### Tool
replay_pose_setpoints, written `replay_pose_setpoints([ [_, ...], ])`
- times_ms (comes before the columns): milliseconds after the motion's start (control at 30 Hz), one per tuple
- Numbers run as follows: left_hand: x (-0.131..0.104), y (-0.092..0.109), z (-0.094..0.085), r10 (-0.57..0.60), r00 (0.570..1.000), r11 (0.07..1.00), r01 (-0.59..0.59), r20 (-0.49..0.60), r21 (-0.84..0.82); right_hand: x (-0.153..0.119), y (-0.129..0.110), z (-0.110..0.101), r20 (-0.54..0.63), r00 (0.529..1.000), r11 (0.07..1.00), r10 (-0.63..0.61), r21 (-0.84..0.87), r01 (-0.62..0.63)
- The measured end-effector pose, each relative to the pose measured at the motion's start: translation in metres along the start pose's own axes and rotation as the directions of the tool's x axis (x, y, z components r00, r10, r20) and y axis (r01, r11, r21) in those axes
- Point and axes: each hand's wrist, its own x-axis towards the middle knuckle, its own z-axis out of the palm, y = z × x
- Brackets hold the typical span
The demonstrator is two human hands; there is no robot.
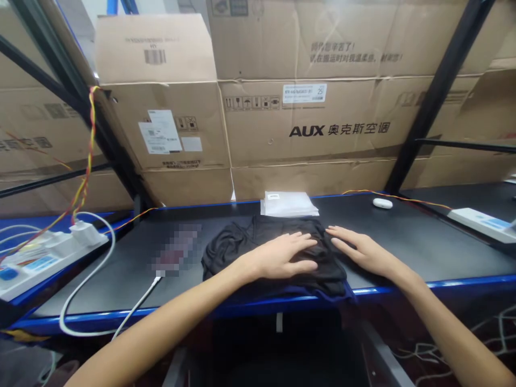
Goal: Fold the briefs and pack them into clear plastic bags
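Note:
A dark, rumpled piece of fabric (pixel 229 250), apparently a garment, lies bunched at the front edge of the black table. My left hand (pixel 284 255) rests flat on top of it, fingers stretched toward the right. At the cloth's right side, my right hand (pixel 358 250) has its fingers extended and pointing left, the tips at the fabric's edge. Neither hand grips anything. Just behind the cloth sits a small stack of white plastic packets (pixel 290 205).
A phone-like blurred object (pixel 177 250) with a white cable (pixel 137 306) lies at left. Power strips (pixel 52 252) stand at both sides. A white earbud case (pixel 382 203) is at back right. Large cardboard sheets (pixel 322 150) form the back wall between black shelf posts (pixel 435 102).

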Motion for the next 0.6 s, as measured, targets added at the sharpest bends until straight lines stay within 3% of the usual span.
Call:
replay_pose_setpoints([
  [200,-0.034,-0.036,-0.022,-0.206,0.978,0.979,0.206,-0.038,-0.003,0.023,-0.031,-0.002,-0.03,0.992,0.989,-0.125,0.07,0.127],
  [433,-0.076,-0.062,-0.022,-0.331,0.944,0.933,0.328,-0.004,0.148,0.049,-0.06,0.008,0.302,0.91,0.959,-0.284,0.081,0.272],
  [600,-0.081,-0.067,-0.015,-0.315,0.949,0.934,0.315,-0.027,0.169,0.052,-0.057,0.011,0.365,0.883,0.954,-0.295,0.067,0.291],
])
